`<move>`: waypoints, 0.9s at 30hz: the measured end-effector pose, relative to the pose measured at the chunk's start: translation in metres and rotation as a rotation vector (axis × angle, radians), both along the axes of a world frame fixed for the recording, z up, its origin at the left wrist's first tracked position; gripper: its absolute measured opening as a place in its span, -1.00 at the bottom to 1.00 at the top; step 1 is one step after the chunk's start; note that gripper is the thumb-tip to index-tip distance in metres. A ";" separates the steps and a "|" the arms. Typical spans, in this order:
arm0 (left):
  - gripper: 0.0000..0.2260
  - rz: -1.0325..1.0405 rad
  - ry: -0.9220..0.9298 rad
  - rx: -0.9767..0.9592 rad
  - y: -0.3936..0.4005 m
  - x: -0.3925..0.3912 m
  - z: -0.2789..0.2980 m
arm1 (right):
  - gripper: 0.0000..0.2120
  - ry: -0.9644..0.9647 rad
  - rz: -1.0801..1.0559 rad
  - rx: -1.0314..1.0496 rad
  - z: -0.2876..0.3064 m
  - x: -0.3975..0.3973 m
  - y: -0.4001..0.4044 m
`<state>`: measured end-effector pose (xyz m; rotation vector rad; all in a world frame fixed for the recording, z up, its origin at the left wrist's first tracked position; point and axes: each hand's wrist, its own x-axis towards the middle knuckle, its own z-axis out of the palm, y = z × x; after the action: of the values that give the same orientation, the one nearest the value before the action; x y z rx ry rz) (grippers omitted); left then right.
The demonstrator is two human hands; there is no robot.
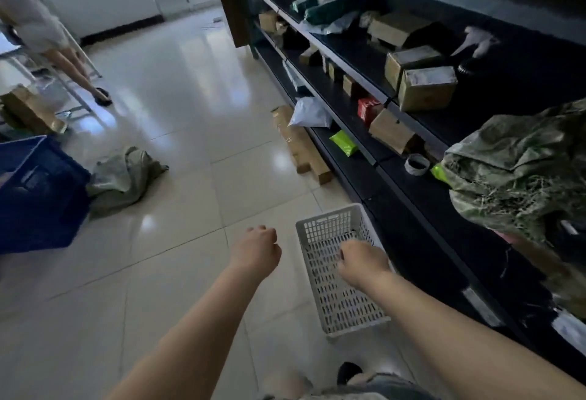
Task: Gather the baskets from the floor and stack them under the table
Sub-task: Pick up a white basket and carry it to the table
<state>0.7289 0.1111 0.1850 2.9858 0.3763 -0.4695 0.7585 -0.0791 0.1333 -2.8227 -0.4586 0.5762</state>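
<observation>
floor: glossy pale tile floor (177, 89), bright with window glare, in a storeroom aisle.
basket: white slotted plastic basket (341, 276) sits upright on the floor, just beside the foot of the dark metal shelving (421, 219), its long side running along it.
right hand: right hand (361, 261) hovers over the basket's inside, fingers curled in; i cannot tell if it touches the rim.
left hand: left hand (257, 246) is a loose fist, holding nothing, left of the basket.
risk: a one-sided grip could tip the basket against the shelving edge.
risk, floor: shiny tile may be slippery; the flat brown cardboard boxes (301, 146) and the crumpled grey-green sack (122, 174) lie near the walking path.
room: big blue plastic crate (38, 193) at left; another person (41, 19) stands far off.
</observation>
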 end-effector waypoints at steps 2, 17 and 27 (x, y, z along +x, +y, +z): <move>-0.71 -0.058 0.002 -0.005 0.011 0.046 -0.004 | -0.84 0.022 -0.084 0.024 -0.005 0.031 0.005; -0.68 -0.833 0.329 0.047 0.006 0.326 -0.114 | -0.83 0.359 -1.354 0.072 -0.080 0.057 0.032; -0.54 -0.783 0.468 0.070 0.038 0.369 -0.296 | -0.68 0.513 -1.820 0.236 -0.248 0.046 0.086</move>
<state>1.0976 0.1489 -0.1112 2.9473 -0.8045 -1.2329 0.8040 0.0070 -0.1146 -1.6186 1.7175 0.5747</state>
